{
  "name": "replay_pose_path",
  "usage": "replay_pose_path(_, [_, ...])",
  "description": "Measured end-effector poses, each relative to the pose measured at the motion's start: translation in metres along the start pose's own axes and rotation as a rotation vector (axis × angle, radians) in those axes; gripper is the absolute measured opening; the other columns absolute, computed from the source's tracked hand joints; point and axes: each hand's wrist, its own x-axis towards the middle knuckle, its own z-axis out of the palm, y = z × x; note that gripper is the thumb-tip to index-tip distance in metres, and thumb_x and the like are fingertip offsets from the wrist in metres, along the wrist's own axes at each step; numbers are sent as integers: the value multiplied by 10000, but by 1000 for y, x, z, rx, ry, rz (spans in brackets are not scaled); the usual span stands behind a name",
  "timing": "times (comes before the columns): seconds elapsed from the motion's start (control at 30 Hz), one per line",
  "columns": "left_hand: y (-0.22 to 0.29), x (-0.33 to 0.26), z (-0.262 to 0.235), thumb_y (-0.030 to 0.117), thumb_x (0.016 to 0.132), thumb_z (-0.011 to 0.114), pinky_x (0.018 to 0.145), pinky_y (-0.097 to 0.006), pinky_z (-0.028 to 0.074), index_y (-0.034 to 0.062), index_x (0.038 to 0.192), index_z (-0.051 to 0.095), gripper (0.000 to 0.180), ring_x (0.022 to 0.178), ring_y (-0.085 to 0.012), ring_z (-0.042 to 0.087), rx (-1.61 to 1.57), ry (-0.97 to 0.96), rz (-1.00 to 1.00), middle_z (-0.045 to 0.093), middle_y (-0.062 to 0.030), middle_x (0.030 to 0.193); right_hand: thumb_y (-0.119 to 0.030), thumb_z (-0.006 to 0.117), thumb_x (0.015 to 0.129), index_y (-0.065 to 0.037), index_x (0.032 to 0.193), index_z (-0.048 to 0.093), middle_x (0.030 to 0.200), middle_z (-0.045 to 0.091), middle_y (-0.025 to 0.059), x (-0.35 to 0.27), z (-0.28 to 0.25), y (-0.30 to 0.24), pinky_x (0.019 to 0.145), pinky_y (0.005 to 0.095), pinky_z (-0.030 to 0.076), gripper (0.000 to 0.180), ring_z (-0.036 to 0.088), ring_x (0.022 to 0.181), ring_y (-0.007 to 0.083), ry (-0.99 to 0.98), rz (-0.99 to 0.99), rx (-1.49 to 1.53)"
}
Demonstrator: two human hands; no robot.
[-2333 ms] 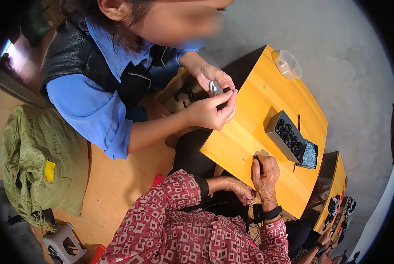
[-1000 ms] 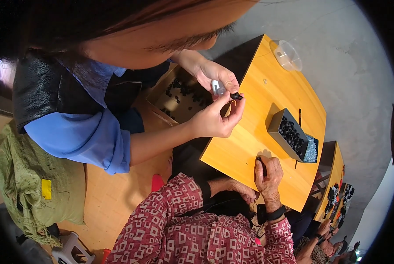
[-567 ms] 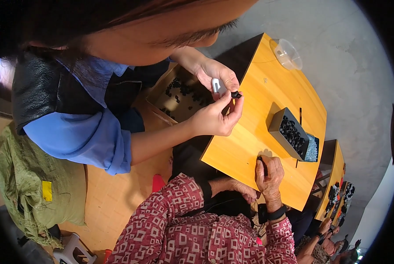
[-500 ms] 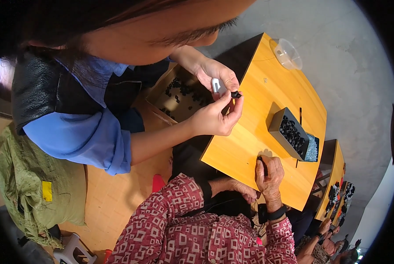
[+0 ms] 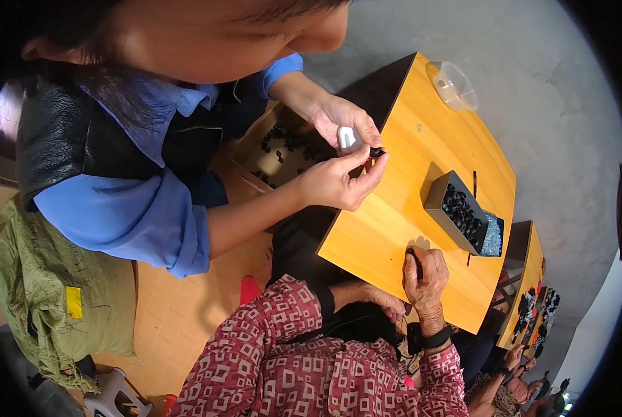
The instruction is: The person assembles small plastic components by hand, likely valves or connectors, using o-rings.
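Closest in, my right hand (image 5: 425, 276) sat on the yellow desk (image 5: 394, 229), near its front edge. Its fingers were pinched on a small black piece (image 5: 412, 254) that touched the desktop. My left hand (image 5: 387, 303) was just off the desk edge with its fingers curled, and I honestly couldn't tell if anything was in it.

A bit further out on the desk stood a dark grey box (image 5: 437, 203) full of small black parts. Right against its far end was a smaller tray (image 5: 493, 236) of pale bluish bits.

Across from me, another person's two hands (image 5: 338, 182) met over the desk's left edge, holding a small white thing (image 5: 348, 137) and another black bit. Under them was a cardboard box (image 5: 255, 149) with black pieces scattered in it.

At the far corner of the desk there was a clear plastic bowl (image 5: 452, 85); couldn't see anything in it.

Way off to the left, a green sack (image 5: 46, 278) lay on the floor with a yellow rectangular label (image 5: 73, 302) on its side.
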Motion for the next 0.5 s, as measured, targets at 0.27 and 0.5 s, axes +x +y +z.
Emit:
replay_pose_path(0.27, [4,-1,3,231,854,620,673,-260,537,-7,907,665,248,749,-193,676,8,3,-35,684,-110,826,15,661,759,-7,914,596,722,545,141,0,-1,-1,583,376,460,169,537,643,312,-5,-19,-13])
replay_pose_path(0.5, [6,-4,4,241,851,624,669,-263,535,-4,886,669,252,733,-193,672,-8,17,-28,686,-112,810,14,660,760,-5,916,596,730,548,142,1,-1,-2,588,377,463,170,541,651,313,-4,-8,-6])
